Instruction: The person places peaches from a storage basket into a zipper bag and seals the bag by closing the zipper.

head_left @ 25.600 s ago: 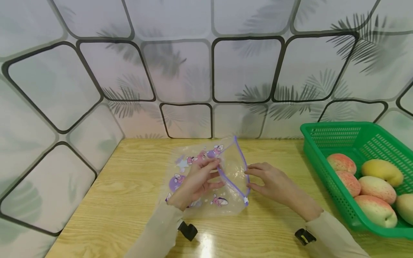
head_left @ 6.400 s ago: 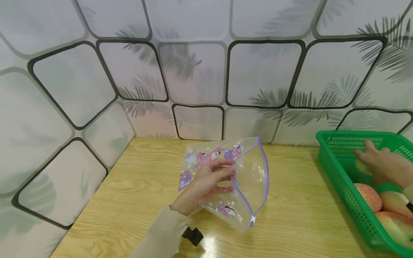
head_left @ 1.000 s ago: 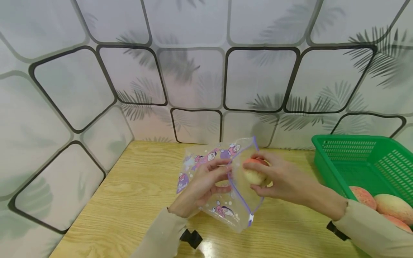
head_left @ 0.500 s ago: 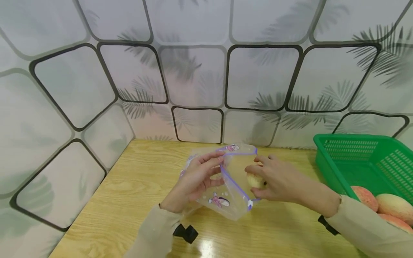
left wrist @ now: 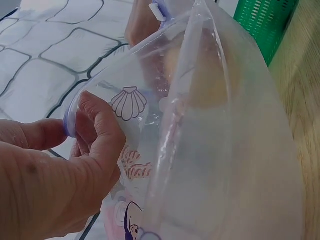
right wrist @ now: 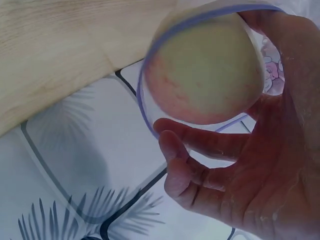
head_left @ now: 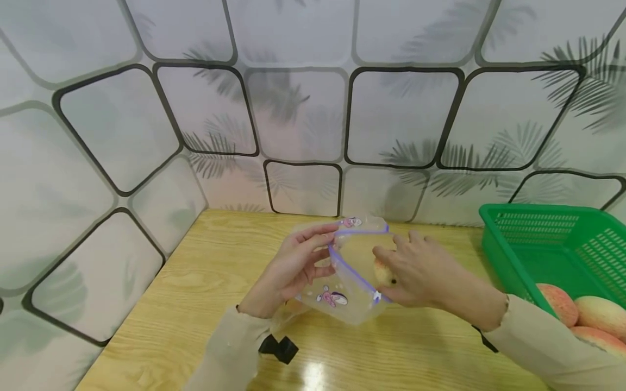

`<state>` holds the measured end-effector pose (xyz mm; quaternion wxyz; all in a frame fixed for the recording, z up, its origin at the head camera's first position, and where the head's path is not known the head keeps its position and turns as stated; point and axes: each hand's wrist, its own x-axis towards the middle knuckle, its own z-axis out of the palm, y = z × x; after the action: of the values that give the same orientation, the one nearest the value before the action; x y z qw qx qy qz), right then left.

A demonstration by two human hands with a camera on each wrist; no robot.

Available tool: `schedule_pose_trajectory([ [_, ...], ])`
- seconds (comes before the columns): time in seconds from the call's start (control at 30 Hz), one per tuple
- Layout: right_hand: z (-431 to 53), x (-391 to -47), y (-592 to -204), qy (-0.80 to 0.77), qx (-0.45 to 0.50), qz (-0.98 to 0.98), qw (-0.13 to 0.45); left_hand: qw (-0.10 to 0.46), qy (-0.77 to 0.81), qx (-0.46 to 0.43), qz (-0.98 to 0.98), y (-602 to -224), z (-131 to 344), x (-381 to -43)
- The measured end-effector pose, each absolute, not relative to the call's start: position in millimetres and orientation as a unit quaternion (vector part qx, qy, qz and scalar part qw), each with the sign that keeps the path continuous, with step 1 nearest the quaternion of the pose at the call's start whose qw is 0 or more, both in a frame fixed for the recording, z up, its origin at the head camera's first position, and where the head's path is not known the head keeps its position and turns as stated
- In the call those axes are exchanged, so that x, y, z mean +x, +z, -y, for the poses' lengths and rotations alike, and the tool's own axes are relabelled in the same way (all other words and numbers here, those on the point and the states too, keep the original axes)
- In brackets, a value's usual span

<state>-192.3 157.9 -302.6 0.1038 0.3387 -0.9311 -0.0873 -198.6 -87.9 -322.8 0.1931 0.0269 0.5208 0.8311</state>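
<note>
A clear zipper bag [head_left: 352,309] with purple edging and pink cartoon prints lies tilted on the wooden table, its mouth spread toward the right. My left hand [head_left: 298,266] pinches the near lip of that mouth between thumb and fingers, plain in the left wrist view. My right hand [head_left: 420,271] holds a pale peach [head_left: 383,271] with a red blush inside the opening. In the right wrist view the purple rim crosses in front of the peach [right wrist: 205,70]. A blurred yellowish round shape [left wrist: 205,70] shows through the plastic in the left wrist view.
A green perforated basket [head_left: 513,266] stands at the right with several peaches [head_left: 557,304] in its near part. The white zipper slider [head_left: 376,296] sits at the mouth's near corner. A patterned wall covering [head_left: 303,119] closes off the back and left.
The right hand brought the peach from the basket to the bag's mouth and moved it slightly lower. The left hand shifted slightly left with the lip, and the bag's far side folded over.
</note>
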Motion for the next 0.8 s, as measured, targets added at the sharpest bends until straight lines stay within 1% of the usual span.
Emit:
schedule_pose_trajectory([
  [0.37, -163, -190, -293, -0.124, 0.322, 0.931, 0.122, 0.181, 0.840, 0.019, -0.512, -319, 90, -199],
  [0.6, -166, -196, -284, -0.090, 0.345, 0.929, 0.097, 0.163, 0.852, 0.006, -0.498, -312, 90, -203],
  [0.8, -159, -210, -265, -0.044, 0.362, 0.929, 0.061, 0.109, 0.863, -0.002, -0.494, -292, 91, -215],
])
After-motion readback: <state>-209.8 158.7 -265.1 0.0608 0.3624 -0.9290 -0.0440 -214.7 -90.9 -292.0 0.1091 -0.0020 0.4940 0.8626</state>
